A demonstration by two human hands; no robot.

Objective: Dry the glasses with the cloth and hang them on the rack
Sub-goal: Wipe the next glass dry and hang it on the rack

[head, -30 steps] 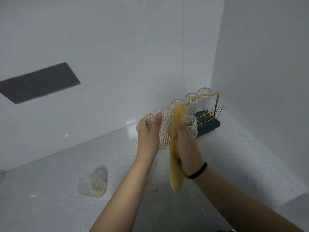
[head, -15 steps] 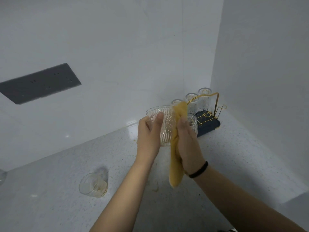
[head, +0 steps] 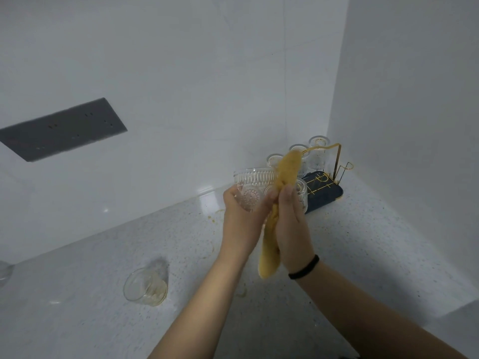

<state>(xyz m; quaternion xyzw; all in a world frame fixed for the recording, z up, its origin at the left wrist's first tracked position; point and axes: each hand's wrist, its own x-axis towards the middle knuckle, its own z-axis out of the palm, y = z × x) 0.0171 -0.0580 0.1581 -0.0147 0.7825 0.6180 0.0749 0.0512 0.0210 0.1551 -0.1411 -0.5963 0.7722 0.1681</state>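
Lying sideways near left: spare glass; rack behind hands.

The speckled white table carries a clear glass at the left and the rack in the far corner, well apart

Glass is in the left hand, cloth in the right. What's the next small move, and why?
Probably keep wiping: work the yellow cloth held by the right hand around the ribbed clear glass gripped by the left hand. The cloth sits only at the glass's right side, and the gold wire rack lies beyond.
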